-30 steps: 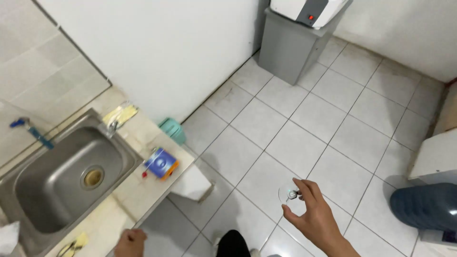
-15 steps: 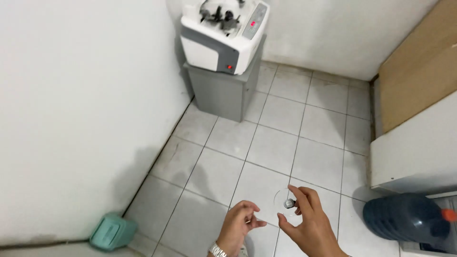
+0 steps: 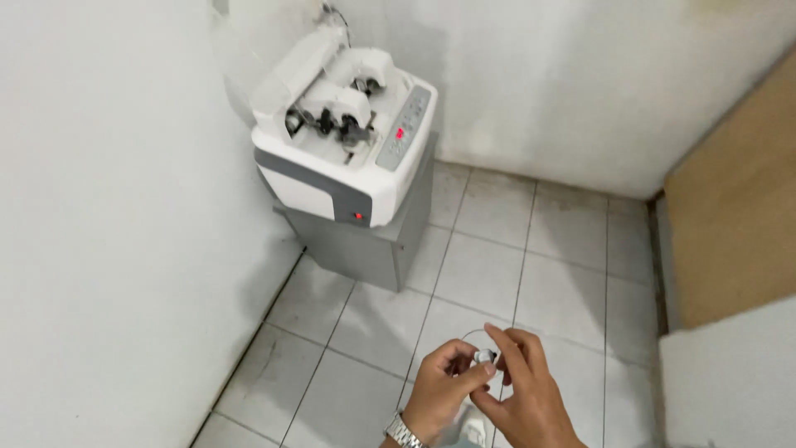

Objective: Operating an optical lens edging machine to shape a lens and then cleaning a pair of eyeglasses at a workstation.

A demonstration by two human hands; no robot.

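Note:
Low in the head view, both my hands meet over the tiled floor around a small clear round container [image 3: 484,356] with a dark bit inside. My left hand [image 3: 442,390], with a metal watch on its wrist, pinches the container from the left. From the right, my right hand [image 3: 521,392] grips it with thumb and fingertips. A thin wire-like loop arcs above the container.
A white machine [image 3: 344,145] with rollers, a button panel and small red lights sits on a grey cabinet [image 3: 365,249] in the corner. A white wall [image 3: 108,232] runs along the left. A wooden panel [image 3: 730,224] and a white surface [image 3: 730,382] stand at right.
The view swung from the sink and counter to the corner with the machine. My left hand came up and joined my right hand on the small container.

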